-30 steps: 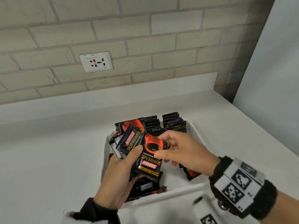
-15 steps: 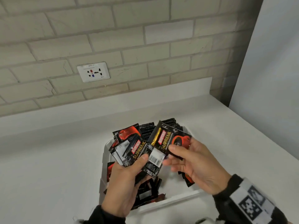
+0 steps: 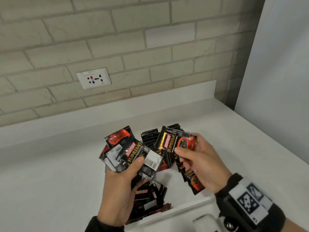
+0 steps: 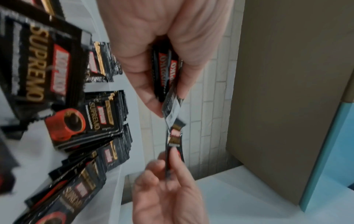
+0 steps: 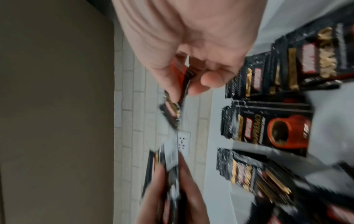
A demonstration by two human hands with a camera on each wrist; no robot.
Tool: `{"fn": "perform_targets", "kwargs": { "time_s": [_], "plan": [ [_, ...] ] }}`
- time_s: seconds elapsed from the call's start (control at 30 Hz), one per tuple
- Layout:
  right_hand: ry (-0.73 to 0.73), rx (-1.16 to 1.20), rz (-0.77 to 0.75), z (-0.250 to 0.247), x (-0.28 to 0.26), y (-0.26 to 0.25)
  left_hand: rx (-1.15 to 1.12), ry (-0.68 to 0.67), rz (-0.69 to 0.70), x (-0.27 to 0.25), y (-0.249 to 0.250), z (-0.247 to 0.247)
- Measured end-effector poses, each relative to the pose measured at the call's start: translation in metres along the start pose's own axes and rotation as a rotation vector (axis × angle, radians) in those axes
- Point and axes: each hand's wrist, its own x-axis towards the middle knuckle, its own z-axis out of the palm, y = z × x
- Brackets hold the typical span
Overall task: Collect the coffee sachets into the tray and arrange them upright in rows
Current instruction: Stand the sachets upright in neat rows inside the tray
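Observation:
Black and red coffee sachets fill a white tray (image 3: pixel 187 206) on the counter. My left hand (image 3: pixel 123 185) grips a fanned bundle of sachets (image 3: pixel 132 153) above the tray's left side, thumb on top. My right hand (image 3: pixel 199 163) pinches a single sachet (image 3: pixel 175 143) by its red-cup end, held just right of the bundle. In the left wrist view the left hand (image 4: pixel 164 72) clamps the bundle edge-on (image 4: pixel 166 71). The right wrist view shows the right hand (image 5: pixel 184 84) pinching the single sachet (image 5: pixel 182 89). Rows of upright sachets (image 3: pixel 150 138) stand at the tray's far end; loose ones (image 3: pixel 147 201) lie flat near me.
A white counter (image 3: pixel 50 173) runs to a brick wall with a socket plate (image 3: pixel 93 80). A pale panel (image 3: pixel 280 64) stands at the right. A tagged band (image 3: pixel 249 201) wraps my right wrist. A white object (image 3: pixel 207 223) lies in front of the tray.
My right hand has pulled one sachet out of the left hand's bundle and turned it face up to the right. The head view has tilted upward.

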Motion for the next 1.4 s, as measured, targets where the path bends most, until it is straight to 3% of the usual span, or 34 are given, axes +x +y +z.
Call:
{"fn": "perform_targets", "kwargs": {
  "time_s": [0.13,0.3,0.53,0.67,0.77,0.87,0.97,1.03,1.1,1.27,1.4],
  "plan": [
    [-0.048,0.036,-0.027,0.002,0.002,-0.017,-0.020,0.020,0.040,0.002,0.004,-0.012],
    [-0.198,-0.012,0.026,0.031,-0.011,-0.001,0.011,0.024,0.088,-0.003,-0.009,-0.003],
    [-0.055,-0.055,-0.044,0.043,-0.014,0.014,-0.033,0.007,0.159,-0.011,-0.011,0.001],
    [-0.142,-0.136,-0.003,0.045,-0.019,0.019,0.046,0.015,0.191,-0.008,-0.013,-0.002],
    [-0.162,-0.294,0.024,0.037,-0.012,0.018,0.099,0.014,0.188,-0.002,-0.011,-0.007],
    [-0.080,-0.635,-0.267,0.028,-0.002,-0.006,0.193,-0.043,0.163,0.000,-0.009,-0.013],
    [-0.334,-1.021,-0.492,0.033,0.005,-0.039,0.272,-0.114,0.133,0.001,-0.010,-0.017],
    [-0.510,-1.195,-0.489,0.038,0.013,-0.050,0.284,-0.142,0.115,0.000,-0.010,-0.017],
    [-0.572,-1.239,-0.474,0.040,0.023,-0.055,0.276,-0.151,0.114,0.000,-0.009,-0.017],
    [-0.465,-1.294,-0.429,0.028,0.050,-0.062,0.180,-0.020,0.082,0.004,-0.002,-0.040],
    [-0.449,-1.418,-0.351,0.020,0.071,-0.039,0.143,0.058,0.079,0.006,0.004,-0.057]
  ]
}}
